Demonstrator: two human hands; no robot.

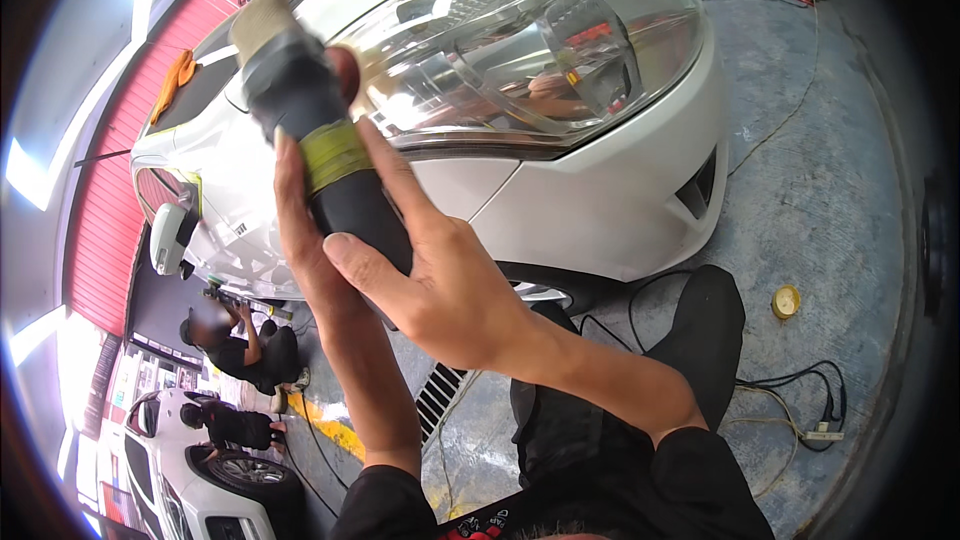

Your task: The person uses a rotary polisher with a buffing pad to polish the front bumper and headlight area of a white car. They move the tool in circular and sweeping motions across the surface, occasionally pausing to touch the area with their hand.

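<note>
A black handheld power polisher (pixel 345 205) with a yellow-green tape band and a beige upper end is held up in front of the white car's clear headlight (pixel 520 60). My left hand (pixel 300 225) is closed around its far side, the fingers partly hidden behind the body. Over the near side lies my right hand (pixel 450 280), thumb on the black casing and index finger stretched along the tape band. A dark red round part (pixel 344 75) juts from the tool's upper end toward the headlight. Motion blurs that end, so contact with the lens cannot be made out.
The white bumper (pixel 620 190) curves below the headlight. A small round yellow tin (pixel 786 301) and a power strip (pixel 824 432) with cables sit on the grey floor at right. At left, one co-worker (pixel 250 345) crouches and another (pixel 235 425) is near a second white car (pixel 165 450).
</note>
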